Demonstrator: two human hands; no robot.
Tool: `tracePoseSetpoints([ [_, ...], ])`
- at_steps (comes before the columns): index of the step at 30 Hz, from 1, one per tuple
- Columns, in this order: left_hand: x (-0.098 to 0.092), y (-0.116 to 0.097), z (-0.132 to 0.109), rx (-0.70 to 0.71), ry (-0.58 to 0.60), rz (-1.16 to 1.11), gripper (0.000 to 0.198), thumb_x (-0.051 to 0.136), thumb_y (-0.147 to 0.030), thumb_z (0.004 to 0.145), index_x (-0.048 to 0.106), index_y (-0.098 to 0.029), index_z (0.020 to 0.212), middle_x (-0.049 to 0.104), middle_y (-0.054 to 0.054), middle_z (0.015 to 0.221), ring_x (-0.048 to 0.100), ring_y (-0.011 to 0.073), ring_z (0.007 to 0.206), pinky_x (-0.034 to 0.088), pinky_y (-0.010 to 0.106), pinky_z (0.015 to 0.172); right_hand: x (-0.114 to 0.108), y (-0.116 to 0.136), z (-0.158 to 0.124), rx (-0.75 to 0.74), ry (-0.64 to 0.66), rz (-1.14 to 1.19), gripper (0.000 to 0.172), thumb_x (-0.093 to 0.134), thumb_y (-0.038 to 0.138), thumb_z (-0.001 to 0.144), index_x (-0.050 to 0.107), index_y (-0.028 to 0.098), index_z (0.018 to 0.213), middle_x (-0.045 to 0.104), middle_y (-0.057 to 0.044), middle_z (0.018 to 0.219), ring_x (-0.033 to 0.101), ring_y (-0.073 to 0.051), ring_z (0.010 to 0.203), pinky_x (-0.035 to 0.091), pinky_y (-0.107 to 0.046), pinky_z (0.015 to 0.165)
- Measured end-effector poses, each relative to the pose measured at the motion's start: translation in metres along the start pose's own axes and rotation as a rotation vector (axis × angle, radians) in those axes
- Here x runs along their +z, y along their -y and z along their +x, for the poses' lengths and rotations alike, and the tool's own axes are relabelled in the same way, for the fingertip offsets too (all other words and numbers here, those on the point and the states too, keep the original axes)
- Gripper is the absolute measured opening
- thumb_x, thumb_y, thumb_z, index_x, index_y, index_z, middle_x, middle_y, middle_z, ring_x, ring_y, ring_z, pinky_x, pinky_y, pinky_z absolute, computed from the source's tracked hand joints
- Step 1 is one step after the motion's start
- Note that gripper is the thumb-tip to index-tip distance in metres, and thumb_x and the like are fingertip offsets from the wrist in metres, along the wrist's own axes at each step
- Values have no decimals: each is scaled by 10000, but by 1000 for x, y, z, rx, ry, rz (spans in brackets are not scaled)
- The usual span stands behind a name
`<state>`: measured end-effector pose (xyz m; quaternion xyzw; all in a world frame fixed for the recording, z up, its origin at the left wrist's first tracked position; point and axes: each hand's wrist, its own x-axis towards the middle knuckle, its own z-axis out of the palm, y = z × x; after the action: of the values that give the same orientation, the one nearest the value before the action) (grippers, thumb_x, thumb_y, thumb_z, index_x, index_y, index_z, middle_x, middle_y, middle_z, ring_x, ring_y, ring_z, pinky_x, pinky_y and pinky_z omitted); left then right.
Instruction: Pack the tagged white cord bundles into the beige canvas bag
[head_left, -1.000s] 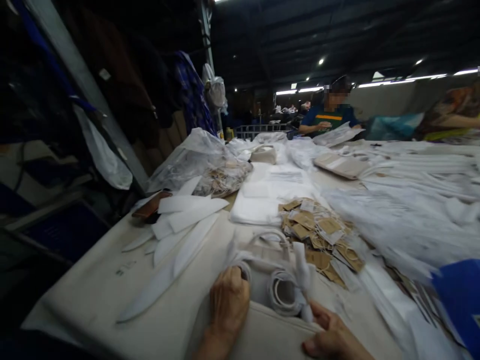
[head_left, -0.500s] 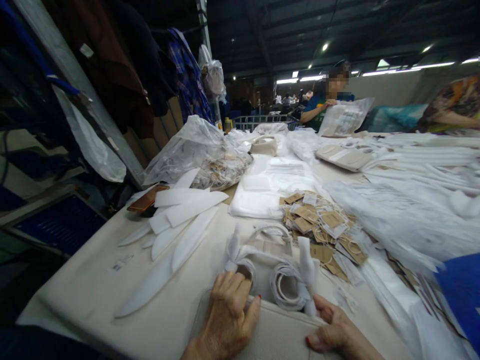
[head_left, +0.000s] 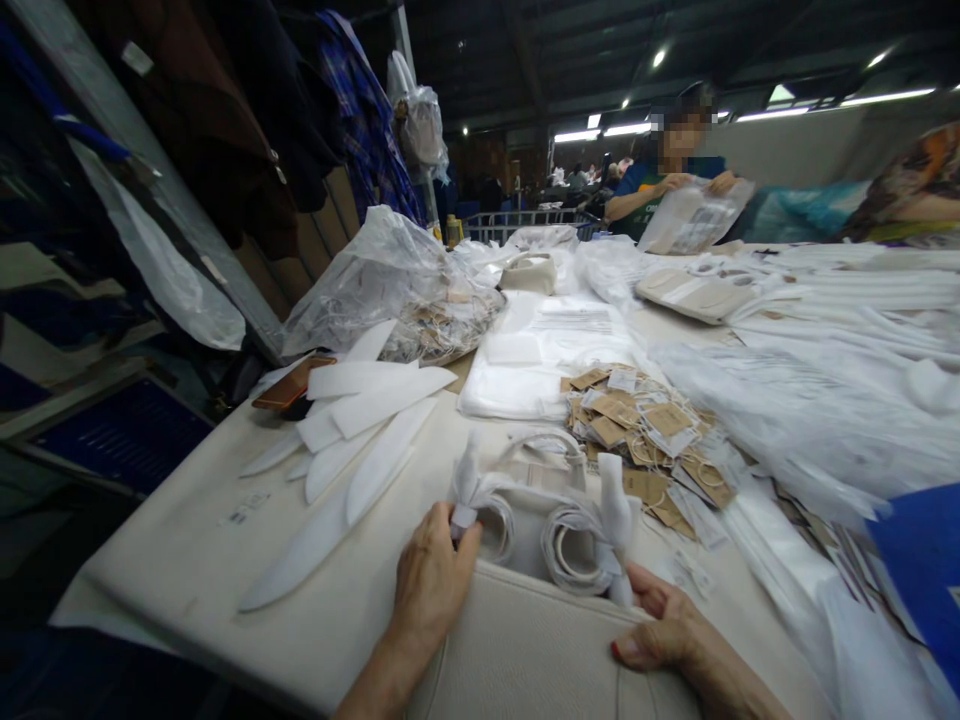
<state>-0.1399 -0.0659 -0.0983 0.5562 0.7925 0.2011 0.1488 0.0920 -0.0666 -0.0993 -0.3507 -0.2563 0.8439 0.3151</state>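
A cream handbag [head_left: 532, 645] lies at the table's front, its upper edge facing away from me. Two rolls in white foam wrap, the left roll [head_left: 495, 528] and the right roll [head_left: 576, 552], sit at its opening, with a pale handle [head_left: 546, 447] arching behind them. My left hand [head_left: 435, 568] is closed at the bag's left corner, thumb and fingers around the white-wrapped piece there; its fingertips are partly hidden. At the right corner my right hand [head_left: 664, 625] grips the bag, thumb on the front panel and fingers behind the edge.
White foam pieces [head_left: 375, 430] fan out at left beside an orange phone [head_left: 294, 384]. Brown paper tags [head_left: 645, 430] are heaped behind the bag. Plastic bags [head_left: 367, 275], flat white packs [head_left: 547, 350] and another cream bag [head_left: 697, 293] lie farther back. A co-worker [head_left: 667, 190] handles a plastic-wrapped item across the table.
My left hand has moved from the bag's opening, by the left roll, outward to its left corner. My right hand keeps its grip. The co-worker now has both hands on the plastic-wrapped item.
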Motion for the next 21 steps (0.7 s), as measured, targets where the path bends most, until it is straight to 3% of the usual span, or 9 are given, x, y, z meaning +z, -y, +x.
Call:
tracePoseSetpoints([
  [3,-10,-15,4,-95,110,135,168,487,-313,856,530,-171,935,682,95,792,652,266,769,411,313,650,0,-1,-2,8,-23,-18,713,682,157,447,576,177,1151,730,-60,909,670,-282,897,485,-398,848],
  [8,-9,-18,14,-237,81,11,231,545,-268,801,572,-114,971,695,156,873,644,289,852,404,320,693,-2,-1,-1,19,-63,-64,709,682,170,442,583,185,1144,730,-52,898,672,-281,870,503,-375,790],
  [15,5,-2,21,-352,-20,-262,243,568,-355,721,613,-156,853,677,26,697,641,212,694,415,268,584,-6,0,0,40,-63,-135,678,670,201,467,591,196,1140,720,-38,907,665,-259,829,496,-334,731],
  [21,10,0,18,-377,-82,-382,253,587,-391,696,581,-178,833,618,-21,588,608,199,614,410,266,539,-10,-4,1,47,-188,-192,617,689,210,459,609,207,1072,711,-21,878,656,-242,793,488,-314,722],
])
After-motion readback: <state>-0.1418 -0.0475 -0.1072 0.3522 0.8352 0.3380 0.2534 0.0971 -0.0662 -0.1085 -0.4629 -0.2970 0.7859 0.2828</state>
